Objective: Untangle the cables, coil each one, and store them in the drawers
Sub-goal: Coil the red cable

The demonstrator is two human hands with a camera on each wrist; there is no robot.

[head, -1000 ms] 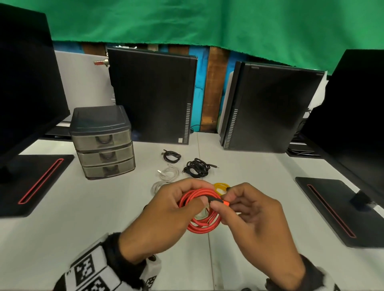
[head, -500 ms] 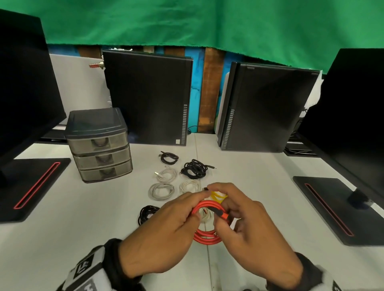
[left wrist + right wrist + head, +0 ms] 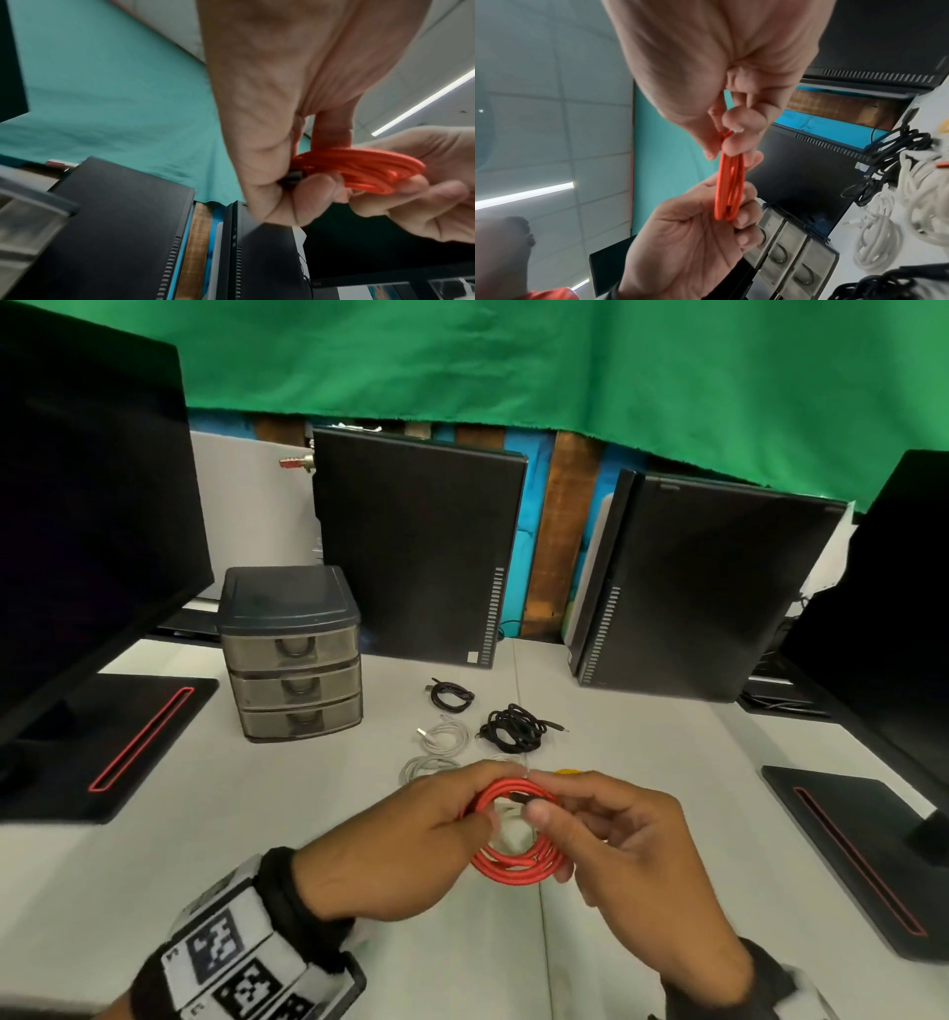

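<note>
Red cable (image 3: 513,862): wound into a flat coil of several loops, held in the air above the near middle of the counter (image 3: 215,855), between both hands.
Left hand (image 3: 411,855): grip clamped on the left side of the coil, thumb and fingers pinching the loops; the left wrist view shows a dark connector (image 3: 293,176) tucked against the fingers there.
Right hand (image 3: 631,860): grip clamped on the coil's right side, fingertips pinching the loops near the top.
Step in hand: coiling; by my reading the last end is being tucked in so the loops hold.
Next move calls for: one hand keeping the whole coil pinched so it does not spring apart, the other free to pull a drawer of the drawer unit (image 3: 292,654) at the far left of the counter; all three drawers look closed.
Other cables: a black bundle (image 3: 513,729), a small black coil (image 3: 452,695), white coils (image 3: 444,737) and a bit of yellow cable (image 3: 567,771) lie toward the middle of the counter, beyond the hands.
Change from earlier: the coil sits higher and flatter toward the camera than half a second ago; the right thumb and finger have moved from the orange-tipped end to the top of the loops; the black coil seen near the left hand then is now hidden behind it.
</note>
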